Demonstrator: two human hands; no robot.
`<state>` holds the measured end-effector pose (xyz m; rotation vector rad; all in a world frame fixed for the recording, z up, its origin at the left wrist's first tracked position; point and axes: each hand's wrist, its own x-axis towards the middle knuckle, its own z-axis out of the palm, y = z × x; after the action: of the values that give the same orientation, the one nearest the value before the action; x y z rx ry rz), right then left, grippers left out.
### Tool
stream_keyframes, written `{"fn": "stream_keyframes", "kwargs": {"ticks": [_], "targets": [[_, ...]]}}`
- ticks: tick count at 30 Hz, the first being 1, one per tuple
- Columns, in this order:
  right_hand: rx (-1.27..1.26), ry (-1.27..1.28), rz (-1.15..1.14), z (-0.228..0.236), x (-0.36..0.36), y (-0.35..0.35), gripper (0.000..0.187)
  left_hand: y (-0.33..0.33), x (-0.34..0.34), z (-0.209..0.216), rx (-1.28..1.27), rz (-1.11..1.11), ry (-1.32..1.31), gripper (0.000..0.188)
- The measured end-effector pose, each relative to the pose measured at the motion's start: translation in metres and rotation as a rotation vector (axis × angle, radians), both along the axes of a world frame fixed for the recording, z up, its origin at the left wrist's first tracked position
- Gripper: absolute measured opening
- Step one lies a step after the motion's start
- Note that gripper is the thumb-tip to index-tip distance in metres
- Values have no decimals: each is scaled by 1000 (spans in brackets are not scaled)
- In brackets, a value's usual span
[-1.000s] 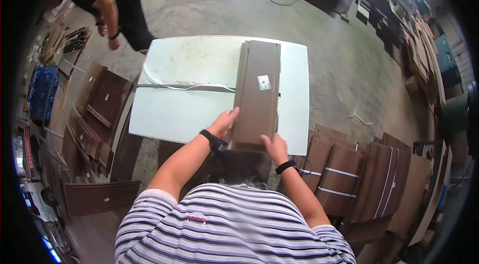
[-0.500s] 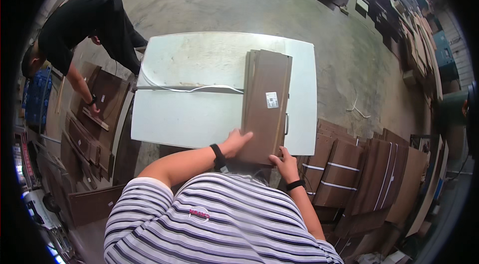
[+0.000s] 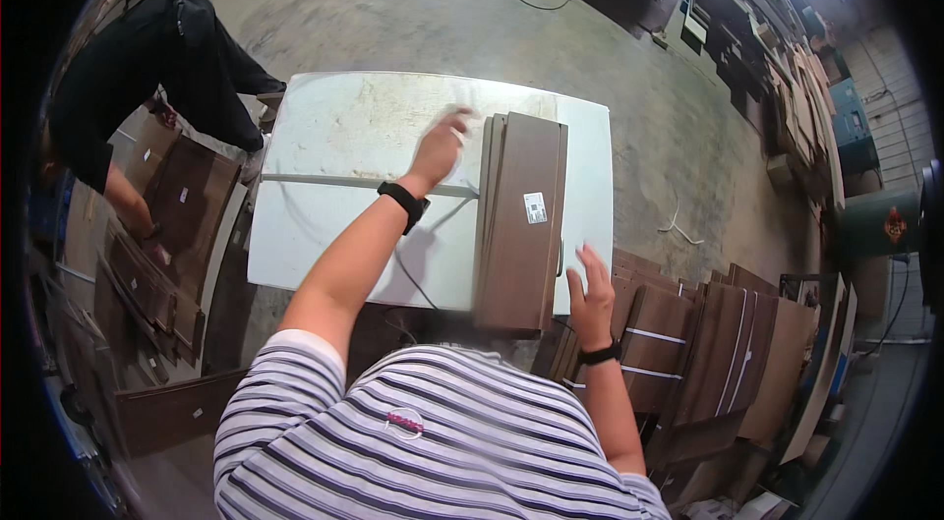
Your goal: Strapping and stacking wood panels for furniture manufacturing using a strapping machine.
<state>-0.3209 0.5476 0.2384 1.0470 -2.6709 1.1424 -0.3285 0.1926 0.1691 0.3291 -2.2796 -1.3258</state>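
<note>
Presently, brown panel stack (image 3: pixel 521 260) is resting on white surface (image 3: pixel 329 240) — seemingly being aligned; left hand (image 3: pixel 438 156) is blurring, grip unclear; right hand (image 3: pixel 592 304) is hovering empty — regripping needing inward reach.

The bench (image 3: pixel 334 235) is smooth and white on top, with dull, dirty marks (image 3: pixel 369 90) toward its far edge. Near its right edge, the pile of brown boards (image 3: pixel 523 269) looks like smooth wood, not very shiny. A paper sticker (image 3: pixel 535 208) lies flat on it. Past the near right corner, plastic-looking straps (image 3: pixel 653 335) go around more wooden-looking boards (image 3: pixel 656 356). By the near edge, the striped shirt (image 3: pixel 442 441) is matt cloth. The floor (image 3: pixel 639 107) looks like smooth, hard concrete.
</note>
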Motion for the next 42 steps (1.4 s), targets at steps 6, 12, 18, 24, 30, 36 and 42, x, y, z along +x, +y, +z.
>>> {"fn": "stream_keyframes", "kwargs": {"ticks": [6,12,18,24,30,36,42], "targets": [[323,511,148,27,-52,-56,31,102,29,112,-702,-504,-227,39],[147,184,-255,-33,-148,13,25,40,61,206,-146,-77,100,43],[-226,-386,-423,-63,-178,49,21,37,72,253,-399,91,11,40],[-494,174,185,58,-87,-40,44,99,32,180,-1003,-95,-367,38],[-68,99,66,-39,-152,-30,12,148,10,185,-867,-199,-262,45],[-44,-198,-286,-80,-188,8,25,115,16,174,-444,-71,-228,34],[-112,-175,-164,-144,-186,-26,24,115,26,145,-419,-30,-114,28]]}}
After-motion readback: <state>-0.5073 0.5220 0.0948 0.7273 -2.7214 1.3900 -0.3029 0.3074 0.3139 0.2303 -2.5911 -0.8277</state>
